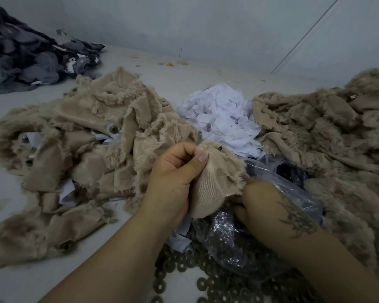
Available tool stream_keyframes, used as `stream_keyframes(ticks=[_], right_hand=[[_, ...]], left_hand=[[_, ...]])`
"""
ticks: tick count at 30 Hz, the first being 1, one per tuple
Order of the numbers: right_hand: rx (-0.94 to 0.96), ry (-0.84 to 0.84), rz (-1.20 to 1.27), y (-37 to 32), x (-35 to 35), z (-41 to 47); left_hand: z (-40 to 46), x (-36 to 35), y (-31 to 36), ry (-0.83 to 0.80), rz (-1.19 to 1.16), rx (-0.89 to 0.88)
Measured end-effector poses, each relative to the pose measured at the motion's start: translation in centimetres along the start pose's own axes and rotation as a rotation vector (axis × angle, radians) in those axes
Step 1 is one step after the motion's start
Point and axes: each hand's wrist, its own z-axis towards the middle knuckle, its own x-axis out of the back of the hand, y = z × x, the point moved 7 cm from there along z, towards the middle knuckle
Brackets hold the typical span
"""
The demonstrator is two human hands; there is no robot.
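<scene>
Holding fur piece (219, 180) with 2 hands, close together over bag (263, 241): pinched at top by left hand (175, 171), gripped at lower edge by right hand (257, 206). Showing stud (220, 148) near top, washers (206, 285) below.

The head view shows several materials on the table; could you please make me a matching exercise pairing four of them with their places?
Things:
1 grey fabric pile
2 white scraps
3 brown washers
4 beige fabric piece

Places:
a pinched by the left hand
b far left corner
c nearest the camera, bottom edge
d centre, just behind the held piece

Pairs: 1-b, 2-d, 3-c, 4-a
</scene>
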Motion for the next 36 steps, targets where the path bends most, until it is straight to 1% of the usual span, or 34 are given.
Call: stream_keyframes(ticks=[1, 4, 9, 13, 15, 18, 21, 23, 26, 28, 31, 33, 34, 36], right_hand=[[0.012, -0.022, -0.003, -0.1, 0.1, -0.1], [0.092, -0.020, -0.063, -0.5, 0.8, 0.0], [0.058, -0.068, -0.087, -0.2, 1.4, 0.0], [0.059, -0.110, -0.040, 0.1, 1.0, 0.0], [0.092, -0.097, -0.043, 0.1, 1.1, 0.0], [0.172, 0.010, 0.025, 0.2, 1.6, -0.1], [0.159, 0.195, 0.248, 0.7, 3.0, -0.4], [0.079, 0.240, 0.532, 1.5, 3.1, -0.5], [-0.013, 0.126, 1.057, 1.4, 2.1, -0.3], [-0.060, 0.050, 1.316, 0.9, 1.1, -0.2], [-0.060, -0.033, 1.710, -0.3, 0.2, -0.2], [-0.075, -0.050, 1.821, -0.5, 0.0, -0.3], [-0.088, -0.027, 1.814, -0.3, -0.1, -0.3], [-0.086, 0.078, 1.665, 0.4, 0.1, -0.4]], left_hand=[[0.0, 0.0, 0.0, 0.000, -0.003, 0.000], [0.0, 0.0, 0.0, -0.003, -0.003, -0.001], [0.0, 0.0, 0.1, -0.014, -0.009, 0.000], [0.1, 0.0, 0.0, -0.016, -0.009, 0.005], [0.1, 0.0, 0.0, -0.014, -0.009, 0.005], [0.0, -0.1, 0.1, -0.007, -0.020, 0.004], [0.0, -0.2, 0.2, -0.005, -0.038, 0.008], [0.0, -0.3, 0.2, -0.003, -0.035, 0.013], [0.0, -0.2, 0.1, -0.003, -0.002, 0.011], [0.0, -0.3, -0.1, -0.022, 0.016, 0.015], [0.0, -0.3, -0.2, -0.021, 0.053, 0.026], [-0.1, -0.4, -0.1, -0.028, 0.084, 0.022], [-0.1, -0.5, -0.1, -0.040, 0.108, 0.017], [-0.3, -0.9, -0.1, -0.061, 0.167, 0.005]])
